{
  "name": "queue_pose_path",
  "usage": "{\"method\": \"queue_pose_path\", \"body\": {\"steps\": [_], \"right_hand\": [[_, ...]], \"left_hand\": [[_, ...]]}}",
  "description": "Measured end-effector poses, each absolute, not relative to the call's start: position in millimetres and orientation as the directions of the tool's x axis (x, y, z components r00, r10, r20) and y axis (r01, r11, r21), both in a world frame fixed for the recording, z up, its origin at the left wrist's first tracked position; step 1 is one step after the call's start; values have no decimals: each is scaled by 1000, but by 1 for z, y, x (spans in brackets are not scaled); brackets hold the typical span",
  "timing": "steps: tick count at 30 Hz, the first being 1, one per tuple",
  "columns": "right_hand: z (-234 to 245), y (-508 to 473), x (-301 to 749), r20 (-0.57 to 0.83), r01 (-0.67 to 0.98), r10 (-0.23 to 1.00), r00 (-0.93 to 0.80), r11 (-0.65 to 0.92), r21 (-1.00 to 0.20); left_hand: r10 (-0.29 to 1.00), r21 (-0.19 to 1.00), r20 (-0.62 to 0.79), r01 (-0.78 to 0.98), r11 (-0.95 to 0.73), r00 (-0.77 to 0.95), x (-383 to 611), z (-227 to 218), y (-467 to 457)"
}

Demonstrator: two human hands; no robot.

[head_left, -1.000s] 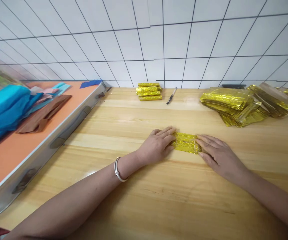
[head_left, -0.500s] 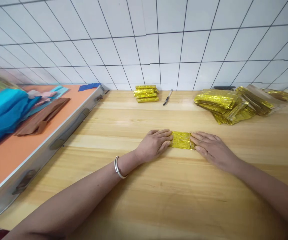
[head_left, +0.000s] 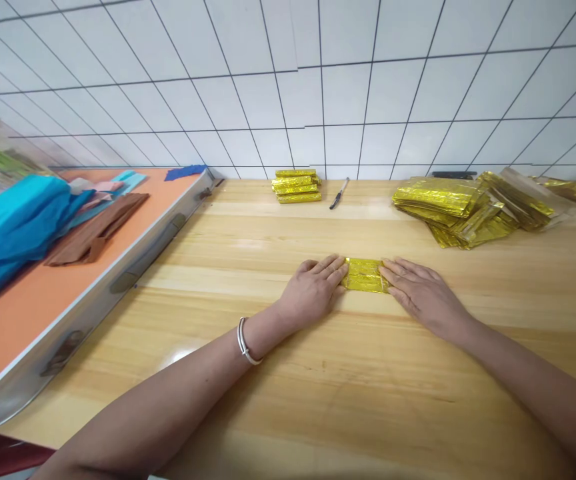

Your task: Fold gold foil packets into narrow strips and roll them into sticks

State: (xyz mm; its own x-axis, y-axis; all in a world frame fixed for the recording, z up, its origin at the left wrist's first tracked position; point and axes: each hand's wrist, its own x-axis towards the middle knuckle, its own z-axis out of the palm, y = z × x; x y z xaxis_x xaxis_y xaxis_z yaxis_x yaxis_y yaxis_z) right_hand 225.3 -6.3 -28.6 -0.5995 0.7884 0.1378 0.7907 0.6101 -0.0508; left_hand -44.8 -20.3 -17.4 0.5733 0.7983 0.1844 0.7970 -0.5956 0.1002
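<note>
A gold foil sheet lies flat on the wooden table, its long sides running left to right. My left hand rests with stretched fingers on its left end. On the right end, my right hand lies flat, fingers extended over the edge. Both ends of the foil are partly hidden under my fingertips. A bracelet is around my left wrist. Beyond the hands, at the wall, several folded gold foil strips sit in a small stack.
A pen lies right of the stacked strips. A larger heap of gold foil sheets spreads at the back right, with a dark object behind it. On the left, an orange surface carries blue fabric-like material and brown material.
My left fingers have shifted slightly, and the thumb is now tucked lower beside the foil. My right hand stays on the right end. The whole view has shifted a little.
</note>
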Motion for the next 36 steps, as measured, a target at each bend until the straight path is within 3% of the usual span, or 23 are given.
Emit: {"method": "queue_pose_path", "body": {"steps": [5,12,24,36], "right_hand": [[-28,-6,225,143,787,783,-606,616,-39],[-26,-5,225,153,782,778,-609,622,-51],[-20,-8,222,118,798,798,-591,600,-60],[-23,-7,224,148,800,804,-576,592,-101]], "left_hand": [[779,123,195,774,-622,595,-46,-13,-20],[807,265,182,762,-591,562,-48,-9,-10],[817,109,191,815,-569,544,-37,-18,-11],[847,169,211,836,-523,487,-41,-15,-16]]}}
